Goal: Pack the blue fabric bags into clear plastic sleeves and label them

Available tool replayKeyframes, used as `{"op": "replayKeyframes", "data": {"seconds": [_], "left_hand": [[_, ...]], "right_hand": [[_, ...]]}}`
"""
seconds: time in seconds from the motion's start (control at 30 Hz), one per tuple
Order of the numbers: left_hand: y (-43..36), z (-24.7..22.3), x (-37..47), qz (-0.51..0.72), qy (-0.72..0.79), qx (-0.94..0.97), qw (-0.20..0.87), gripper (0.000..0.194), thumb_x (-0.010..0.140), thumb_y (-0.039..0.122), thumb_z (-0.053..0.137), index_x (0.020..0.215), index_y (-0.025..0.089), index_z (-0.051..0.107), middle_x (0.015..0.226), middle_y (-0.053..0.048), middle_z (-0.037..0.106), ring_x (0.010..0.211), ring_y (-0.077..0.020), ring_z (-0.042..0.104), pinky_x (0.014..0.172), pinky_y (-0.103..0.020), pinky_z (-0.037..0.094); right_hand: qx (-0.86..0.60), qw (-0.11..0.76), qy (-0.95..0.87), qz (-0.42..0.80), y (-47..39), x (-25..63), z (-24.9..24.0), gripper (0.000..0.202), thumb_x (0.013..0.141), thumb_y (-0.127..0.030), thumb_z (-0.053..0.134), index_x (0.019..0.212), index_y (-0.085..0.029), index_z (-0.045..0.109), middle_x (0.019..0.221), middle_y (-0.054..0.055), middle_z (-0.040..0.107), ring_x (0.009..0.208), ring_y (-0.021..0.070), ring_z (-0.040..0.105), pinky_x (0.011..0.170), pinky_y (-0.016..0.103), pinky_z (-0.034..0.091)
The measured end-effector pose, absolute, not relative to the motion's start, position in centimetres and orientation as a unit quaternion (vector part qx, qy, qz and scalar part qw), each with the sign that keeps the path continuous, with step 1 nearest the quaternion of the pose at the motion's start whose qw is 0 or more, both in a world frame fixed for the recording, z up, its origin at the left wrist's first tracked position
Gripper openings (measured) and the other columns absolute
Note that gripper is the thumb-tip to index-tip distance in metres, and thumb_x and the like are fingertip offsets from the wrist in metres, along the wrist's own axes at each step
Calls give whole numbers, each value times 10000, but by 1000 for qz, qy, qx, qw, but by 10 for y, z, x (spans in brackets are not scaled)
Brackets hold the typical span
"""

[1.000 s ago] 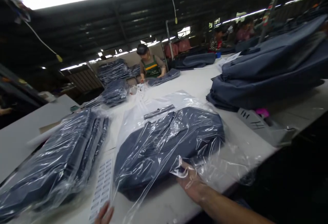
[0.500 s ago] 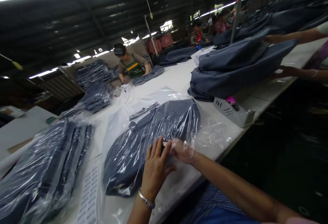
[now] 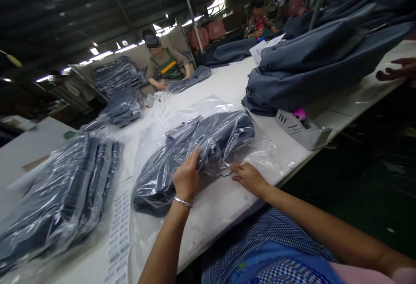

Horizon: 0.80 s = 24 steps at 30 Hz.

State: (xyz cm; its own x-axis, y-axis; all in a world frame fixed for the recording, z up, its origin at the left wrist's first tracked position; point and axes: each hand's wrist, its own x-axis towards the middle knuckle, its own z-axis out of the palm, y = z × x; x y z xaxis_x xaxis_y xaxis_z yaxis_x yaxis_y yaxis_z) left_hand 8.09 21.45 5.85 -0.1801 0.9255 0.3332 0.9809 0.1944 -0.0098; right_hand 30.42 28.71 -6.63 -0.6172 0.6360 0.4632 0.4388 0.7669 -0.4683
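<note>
A folded dark blue garment (image 3: 162,169) lies on the table inside a clear plastic bag (image 3: 264,147). My left hand (image 3: 186,179), with a silver bangle on its wrist, grips the near edge of this bundle. Its thumb rests on top, and its fingers are hidden beneath. To the right, my right hand (image 3: 249,179) pinches the loose near edge of the plastic. The fingers are bent close together there, beside a small dark-edged bit of the bag.
Bagged garments (image 3: 61,188) are piled at left, beside a sheet of printed labels (image 3: 118,236). A white box (image 3: 297,130) and a heap of dark blue garments (image 3: 302,76) stand at right. A co-worker (image 3: 169,65) handles a garment across the white table (image 3: 224,78).
My left hand has slid from flat on top to the bundle's near edge. My right hand has come out from under the plastic. The co-worker's hands at right have left the garment heap.
</note>
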Motion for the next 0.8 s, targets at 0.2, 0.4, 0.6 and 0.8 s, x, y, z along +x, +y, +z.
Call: {"op": "replayKeyframes", "data": {"seconds": [0.2, 0.4, 0.6, 0.8], "left_hand": [[230, 84, 75, -92, -796, -582, 141, 670, 869, 280, 561, 1472, 419, 304, 1256, -32, 678, 890, -270, 699, 697, -334, 499], [227, 78, 74, -121, -790, -586, 131, 664, 856, 239, 554, 1467, 383, 339, 1285, -55, 658, 915, -264, 693, 723, -338, 514], [214, 48, 80, -160, -763, -618, 103, 636, 843, 175, 562, 1438, 336, 406, 1354, -48, 609, 1088, -251, 642, 787, -328, 540], [207, 16, 88, -180, -733, -653, 57, 649, 816, 73, 544, 1421, 280, 433, 1382, -32, 584, 1198, -219, 581, 944, -335, 520]], "right_hand": [[-347, 314, -882, 60, 315, 319, -68, 350, 864, -150, 624, 1214, -142, 635, 1062, 151, 672, 1028, 297, 583, 899, 463, 493], [-216, 254, -940, 73, 327, 367, -67, 290, 963, -171, 453, 1058, -213, 725, 939, 77, 721, 870, 196, 643, 814, 351, 516], [-159, 269, -947, 73, 291, 440, -57, 345, 935, -97, 447, 1124, -235, 701, 994, 71, 726, 905, 171, 658, 802, 320, 533], [-138, 297, -935, 138, 243, 387, -48, 356, 923, -166, 547, 1268, -225, 611, 1135, 79, 690, 1046, 202, 617, 967, 410, 484]]}}
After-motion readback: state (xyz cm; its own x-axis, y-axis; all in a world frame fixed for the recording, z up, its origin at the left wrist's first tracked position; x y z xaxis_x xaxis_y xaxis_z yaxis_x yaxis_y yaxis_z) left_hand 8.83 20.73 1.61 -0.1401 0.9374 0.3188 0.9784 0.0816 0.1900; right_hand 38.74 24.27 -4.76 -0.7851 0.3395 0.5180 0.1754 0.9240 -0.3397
